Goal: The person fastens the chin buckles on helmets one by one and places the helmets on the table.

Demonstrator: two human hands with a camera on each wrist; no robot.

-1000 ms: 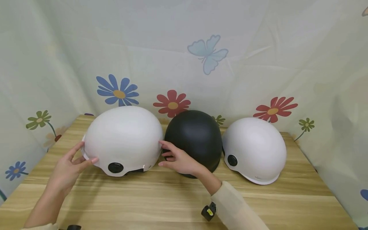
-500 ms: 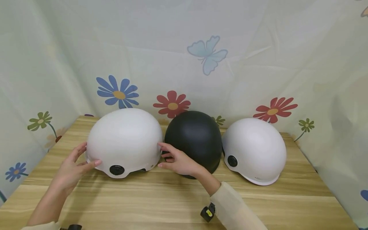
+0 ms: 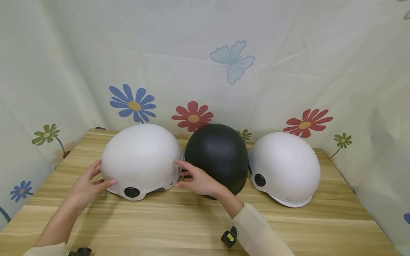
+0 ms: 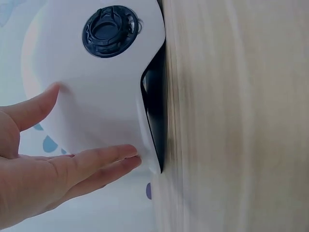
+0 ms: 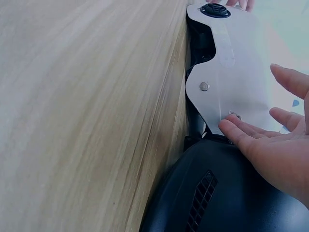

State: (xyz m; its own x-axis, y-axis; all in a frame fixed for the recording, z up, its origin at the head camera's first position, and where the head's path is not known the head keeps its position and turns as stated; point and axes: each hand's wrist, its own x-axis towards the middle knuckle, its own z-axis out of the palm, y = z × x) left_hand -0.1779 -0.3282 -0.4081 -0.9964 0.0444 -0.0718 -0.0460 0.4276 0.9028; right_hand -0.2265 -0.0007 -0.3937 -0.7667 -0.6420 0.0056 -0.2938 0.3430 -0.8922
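A large white helmet (image 3: 141, 160) with a round black vent sits on the wooden table at the left of a row. My left hand (image 3: 85, 188) rests on its left end, the thumb on the near side and extended fingers at the end near the rim. In the left wrist view the left hand's fingers (image 4: 104, 166) lie along the shell. At the helmet's other end my right hand (image 3: 201, 179) touches the shell with loosely extended fingers, reaching in front of a black helmet (image 3: 217, 156). The right wrist view shows the right fingertips (image 5: 229, 126) at the white shell's edge.
A second, smaller white helmet (image 3: 285, 167) stands right of the black one, close against it. The wood-grain table (image 3: 153, 227) extends in front of the row. Behind hangs a pale curtain (image 3: 179, 53) printed with flowers and a butterfly.
The large white helmet has come down and slightly right, levelling out closer to the black helmet. My left hand has moved right with it; my right hand has hardly moved.
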